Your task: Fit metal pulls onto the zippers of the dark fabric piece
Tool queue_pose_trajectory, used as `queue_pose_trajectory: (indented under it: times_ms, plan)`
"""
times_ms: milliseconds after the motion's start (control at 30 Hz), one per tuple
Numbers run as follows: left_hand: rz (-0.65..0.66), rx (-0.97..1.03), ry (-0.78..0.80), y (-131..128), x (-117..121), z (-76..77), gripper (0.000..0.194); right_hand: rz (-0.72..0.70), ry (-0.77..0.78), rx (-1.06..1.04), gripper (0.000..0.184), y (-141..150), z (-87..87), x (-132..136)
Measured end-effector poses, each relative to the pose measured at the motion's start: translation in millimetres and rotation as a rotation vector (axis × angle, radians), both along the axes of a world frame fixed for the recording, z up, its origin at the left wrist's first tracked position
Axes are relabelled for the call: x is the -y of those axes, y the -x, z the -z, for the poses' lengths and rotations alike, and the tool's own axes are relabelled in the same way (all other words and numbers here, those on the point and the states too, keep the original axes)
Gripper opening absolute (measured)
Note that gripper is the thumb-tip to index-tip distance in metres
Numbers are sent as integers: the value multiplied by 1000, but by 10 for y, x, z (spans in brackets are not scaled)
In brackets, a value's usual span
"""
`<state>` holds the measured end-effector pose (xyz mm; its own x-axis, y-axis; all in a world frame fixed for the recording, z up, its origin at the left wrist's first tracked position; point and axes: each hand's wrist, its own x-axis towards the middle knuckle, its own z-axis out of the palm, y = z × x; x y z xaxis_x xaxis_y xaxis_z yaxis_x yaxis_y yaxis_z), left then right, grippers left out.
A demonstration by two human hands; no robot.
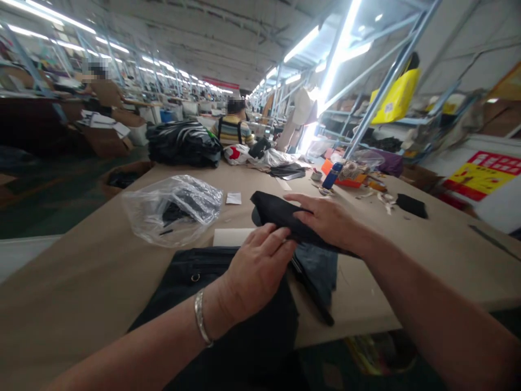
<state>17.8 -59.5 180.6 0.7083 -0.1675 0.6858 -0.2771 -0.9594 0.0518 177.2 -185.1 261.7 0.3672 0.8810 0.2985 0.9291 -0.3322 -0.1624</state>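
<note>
A black folded fabric piece point(272, 209) is raised at a slant above the table, between my two hands. My right hand point(331, 220) grips it from the right, thumb and fingers over its upper side. At its lower edge, the fingers of my left hand point(260, 266) are closed together on the fabric; their tips are partly hidden. Under my left forearm lies a larger black fabric panel point(175, 282) with a zipper line and a small metal ring point(195, 277). Dark grey-blue fabric point(319, 271) with a black strip hangs below the raised piece.
On the brown-covered table point(407, 271) sit a clear plastic bag point(175, 209) with dark contents, a white card point(230, 237) and a small white packet point(233, 199). Farther back are a black bundle point(183, 142), an orange tray point(354, 181) and a blue object point(332, 175). A person point(234, 127) sits beyond.
</note>
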Motion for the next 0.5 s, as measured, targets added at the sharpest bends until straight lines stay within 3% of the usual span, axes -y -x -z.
queue_pose_trajectory:
  times_ms: [67, 133, 300, 400, 500]
  plan:
    - [-76, 41, 29, 27, -21, -126, 27, -142, -7, -304, 49, 184, -97, 25]
    - [-69, -7, 110, 91, -59, -181, 27, -214, -12, -592, 56, 283, -126, 62]
    - [32, -120, 282, 297, -107, -78, 29, -215, -79, -971, 57, 302, 88, 52]
    - [17, -223, 235, 391, -116, 24, 16, -198, -114, -862, 42, 355, 331, 54]
    - [-7, -394, 188, 500, -131, 62, 9, -185, -292, -293, 20, 558, 577, 174]
